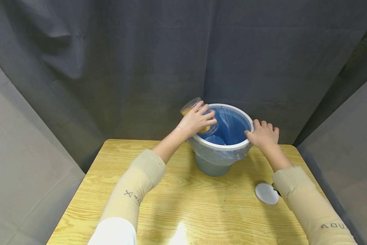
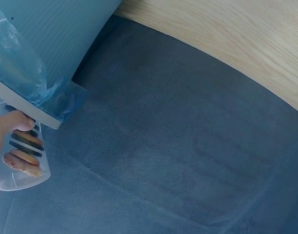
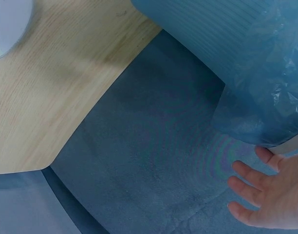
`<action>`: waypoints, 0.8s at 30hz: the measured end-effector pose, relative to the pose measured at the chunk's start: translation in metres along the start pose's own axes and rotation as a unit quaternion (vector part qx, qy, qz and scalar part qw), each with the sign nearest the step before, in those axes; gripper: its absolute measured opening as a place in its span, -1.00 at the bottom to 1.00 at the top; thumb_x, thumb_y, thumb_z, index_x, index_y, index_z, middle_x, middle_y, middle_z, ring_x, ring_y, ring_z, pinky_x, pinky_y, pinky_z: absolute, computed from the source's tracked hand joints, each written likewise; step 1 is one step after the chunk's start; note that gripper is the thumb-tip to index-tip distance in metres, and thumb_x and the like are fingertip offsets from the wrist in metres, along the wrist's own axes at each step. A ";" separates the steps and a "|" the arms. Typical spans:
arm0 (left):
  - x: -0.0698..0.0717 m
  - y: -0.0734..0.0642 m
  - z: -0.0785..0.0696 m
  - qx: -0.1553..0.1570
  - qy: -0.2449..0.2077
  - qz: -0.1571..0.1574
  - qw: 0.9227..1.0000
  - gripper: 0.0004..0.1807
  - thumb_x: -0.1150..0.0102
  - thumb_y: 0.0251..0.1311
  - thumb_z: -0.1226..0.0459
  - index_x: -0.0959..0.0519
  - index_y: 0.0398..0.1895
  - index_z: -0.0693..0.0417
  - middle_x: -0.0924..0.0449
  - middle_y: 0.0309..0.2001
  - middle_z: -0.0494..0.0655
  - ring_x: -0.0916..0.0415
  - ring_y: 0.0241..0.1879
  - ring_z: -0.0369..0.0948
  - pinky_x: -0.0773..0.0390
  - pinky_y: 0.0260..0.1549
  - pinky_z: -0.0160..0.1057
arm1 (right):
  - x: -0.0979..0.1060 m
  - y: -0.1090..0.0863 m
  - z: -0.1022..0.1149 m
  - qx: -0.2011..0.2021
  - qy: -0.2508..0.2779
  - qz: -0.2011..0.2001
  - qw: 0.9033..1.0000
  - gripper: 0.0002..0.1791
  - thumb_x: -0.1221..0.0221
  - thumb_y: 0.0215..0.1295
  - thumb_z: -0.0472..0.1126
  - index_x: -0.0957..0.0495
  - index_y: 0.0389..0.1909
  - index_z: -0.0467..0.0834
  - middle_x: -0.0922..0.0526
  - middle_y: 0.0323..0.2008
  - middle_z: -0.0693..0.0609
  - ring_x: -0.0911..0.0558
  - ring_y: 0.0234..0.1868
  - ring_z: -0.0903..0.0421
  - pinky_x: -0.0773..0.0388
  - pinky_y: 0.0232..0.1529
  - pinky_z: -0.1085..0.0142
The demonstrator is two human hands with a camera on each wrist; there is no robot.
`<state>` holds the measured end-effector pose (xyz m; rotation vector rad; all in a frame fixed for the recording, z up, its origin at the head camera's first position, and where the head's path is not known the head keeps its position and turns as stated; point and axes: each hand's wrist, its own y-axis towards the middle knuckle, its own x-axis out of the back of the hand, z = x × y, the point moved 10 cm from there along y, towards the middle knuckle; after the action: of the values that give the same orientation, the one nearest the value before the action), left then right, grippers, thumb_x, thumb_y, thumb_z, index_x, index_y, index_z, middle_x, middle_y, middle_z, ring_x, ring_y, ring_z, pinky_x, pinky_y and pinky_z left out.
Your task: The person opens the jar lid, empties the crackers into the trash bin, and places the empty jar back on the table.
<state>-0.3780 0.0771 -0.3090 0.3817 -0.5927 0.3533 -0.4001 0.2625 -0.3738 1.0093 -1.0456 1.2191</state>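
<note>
In the head view my left hand (image 1: 197, 120) holds a clear plastic jar (image 1: 192, 103) tilted at the left of a grey trash bin (image 1: 212, 166), its lower end inside the rim. Yellowish contents show through the jar's wall. The left wrist view shows cookies (image 2: 25, 163) and dark discs stacked in it near its base. My right hand (image 1: 264, 134) holds the bin's white rim on the right, thumb over the edge and the other fingers spread loosely outside. A translucent liner bag (image 1: 201, 149) folds over the rim; the bin's interior looks blue.
A round white lid (image 1: 267, 194) lies on the wooden table (image 1: 177, 204) by my right forearm. Dark grey curtain (image 1: 146, 68) hangs behind the table, and lighter grey panels (image 1: 24, 153) stand at both sides. The bin stands near the table's back edge.
</note>
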 end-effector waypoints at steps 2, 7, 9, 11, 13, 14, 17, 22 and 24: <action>0.000 0.000 -0.001 -0.002 0.008 -0.006 1.000 -0.66 0.08 0.24 0.31 -0.26 0.00 -0.32 -0.28 0.11 -0.24 -0.18 0.16 -0.10 -0.07 0.25 -0.05 | 0.000 0.000 0.000 0.000 0.001 0.001 1.000 -0.27 0.07 0.25 0.11 -0.07 0.26 -0.33 -0.17 0.13 -0.44 -0.11 0.11 -0.38 0.05 0.06 -0.32; 0.002 0.001 -0.005 -0.007 0.025 -0.021 0.999 -0.70 0.25 0.30 0.26 -0.28 0.00 -0.35 -0.30 0.09 -0.26 -0.18 0.15 -0.13 -0.07 0.25 -0.08 | 0.000 0.000 0.002 -0.001 0.001 0.001 1.000 -0.27 0.06 0.24 0.10 -0.07 0.25 -0.33 -0.16 0.13 -0.44 -0.11 0.11 -0.38 0.05 0.06 -0.32; 0.003 0.001 -0.006 -0.009 0.027 -0.026 0.999 -0.70 0.29 0.31 0.26 -0.29 -0.01 -0.35 -0.32 0.09 -0.26 -0.19 0.15 -0.14 -0.08 0.25 -0.09 | 0.000 0.000 0.002 -0.001 0.001 0.001 1.000 -0.27 0.06 0.24 0.09 -0.07 0.25 -0.33 -0.16 0.13 -0.44 -0.11 0.11 -0.39 0.05 0.07 -0.32; 0.005 0.001 -0.007 -0.015 0.027 -0.028 0.999 -0.69 0.31 0.31 0.28 -0.31 -0.01 -0.34 -0.33 0.09 -0.26 -0.20 0.15 -0.14 -0.08 0.25 -0.10 | 0.000 -0.001 0.002 -0.001 0.000 0.000 1.000 -0.27 0.06 0.24 0.09 -0.07 0.25 -0.33 -0.16 0.13 -0.45 -0.11 0.12 -0.39 0.06 0.07 -0.32; 0.005 0.001 -0.007 -0.022 0.029 -0.019 0.999 -0.68 0.31 0.33 0.29 -0.30 0.00 -0.34 -0.32 0.10 -0.25 -0.19 0.16 -0.14 -0.07 0.25 -0.10 | 0.000 -0.001 0.002 0.000 -0.001 0.000 1.000 -0.27 0.06 0.24 0.09 -0.07 0.25 -0.34 -0.16 0.13 -0.45 -0.11 0.12 -0.39 0.06 0.07 -0.32; 0.004 0.001 -0.007 -0.023 0.030 -0.012 0.999 -0.68 0.28 0.33 0.30 -0.29 0.01 -0.34 -0.30 0.11 -0.24 -0.18 0.17 -0.14 -0.05 0.26 -0.10 | 0.000 -0.001 0.002 0.000 -0.001 0.000 1.000 -0.27 0.07 0.24 0.10 -0.07 0.25 -0.34 -0.16 0.13 -0.45 -0.10 0.12 -0.39 0.06 0.07 -0.32; 0.004 0.003 -0.001 -0.022 0.035 0.010 0.999 -0.75 0.19 0.34 0.18 -0.25 0.04 -0.32 -0.26 0.14 -0.24 -0.14 0.20 -0.14 -0.01 0.28 -0.09 | 0.002 0.000 0.001 0.001 -0.001 -0.004 1.000 -0.27 0.07 0.24 0.10 -0.08 0.25 -0.34 -0.17 0.12 -0.44 -0.11 0.11 -0.39 0.05 0.07 -0.32; 0.008 0.005 0.006 -0.015 0.036 0.020 0.999 -0.72 0.08 0.30 0.20 -0.24 0.04 -0.28 -0.23 0.16 -0.22 -0.12 0.23 -0.15 0.00 0.28 -0.08 | 0.003 0.000 -0.001 0.002 0.001 -0.006 1.000 -0.27 0.07 0.25 0.10 -0.07 0.25 -0.34 -0.16 0.13 -0.45 -0.10 0.11 -0.39 0.06 0.06 -0.33; 0.009 0.005 0.006 -0.017 0.032 0.017 0.999 -0.65 0.06 0.26 0.32 -0.24 0.03 -0.26 -0.24 0.15 -0.21 -0.13 0.22 -0.14 -0.01 0.28 -0.08 | 0.002 0.000 -0.002 0.003 0.002 -0.003 1.000 -0.27 0.07 0.25 0.10 -0.07 0.25 -0.34 -0.15 0.13 -0.45 -0.10 0.11 -0.40 0.06 0.06 -0.33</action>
<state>-0.3761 0.0810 -0.2978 0.3265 -0.5433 0.3868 -0.3997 0.2648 -0.3723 1.0134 -1.0366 1.2189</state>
